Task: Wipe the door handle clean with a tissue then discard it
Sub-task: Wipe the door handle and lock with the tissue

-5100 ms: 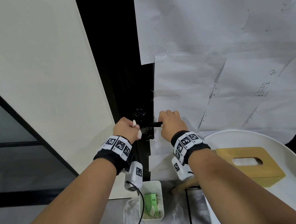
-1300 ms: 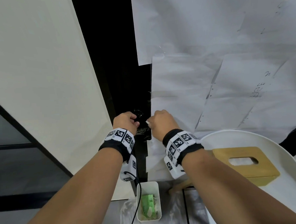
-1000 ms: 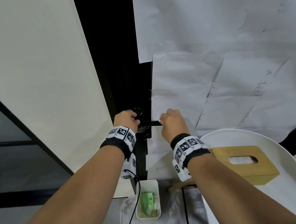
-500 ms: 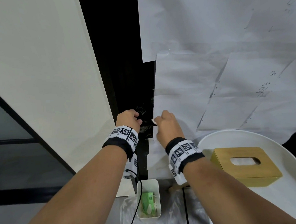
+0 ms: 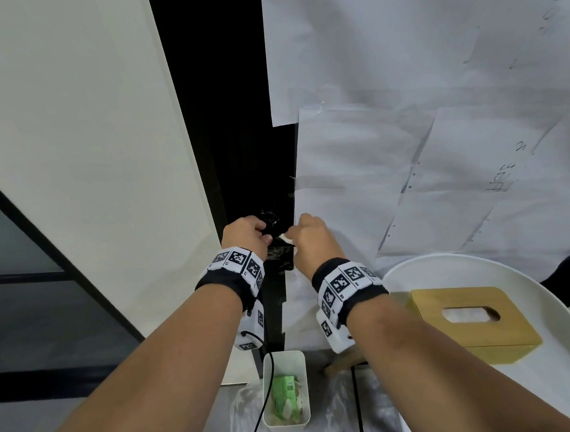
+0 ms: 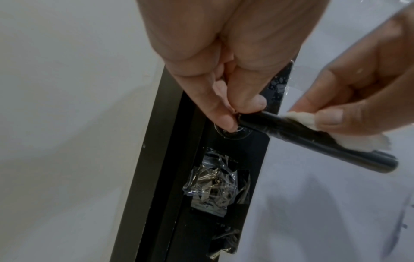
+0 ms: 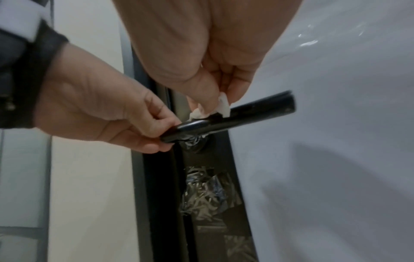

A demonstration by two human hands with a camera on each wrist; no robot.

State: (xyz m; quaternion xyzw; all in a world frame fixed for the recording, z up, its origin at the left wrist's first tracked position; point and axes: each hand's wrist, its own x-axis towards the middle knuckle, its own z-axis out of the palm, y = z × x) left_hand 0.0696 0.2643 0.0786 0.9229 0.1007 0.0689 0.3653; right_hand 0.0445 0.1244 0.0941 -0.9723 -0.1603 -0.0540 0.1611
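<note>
Now, in the head view, the right hand (image 5: 311,239) sits at centre frame close against the left hand (image 5: 246,235), a scrap of white tissue (image 5: 286,239) showing in the narrow gap between them. A second ago the right hand was further right along the black lever door handle (image 5: 284,246), with a stretch of bare bar between the hands; it has slid back toward the pivot, so the wiping reads as a back-and-forth stroke that is still going on. Below, at bottom centre, a small white bin (image 5: 284,388) already holding green packaging waits on the floor, and a wooden tissue box (image 5: 473,321) sits on the white table (image 5: 554,383) at lower right.

The left wrist view shows the left hand's fingertips (image 6: 226,120) pinching the pivot end of the handle (image 6: 313,140) at centre, steadying it. At the right edge, the right hand's fingers (image 6: 331,118) press the wadded tissue (image 6: 367,140) against the bar's upper side.

In the right wrist view the tissue (image 7: 221,108) is pinched in the right hand's curled fingers (image 7: 206,99) at centre frame, touching the handle's (image 7: 246,113) inner half; the outer end is bare. Discarding has not begun, I judge.
</note>
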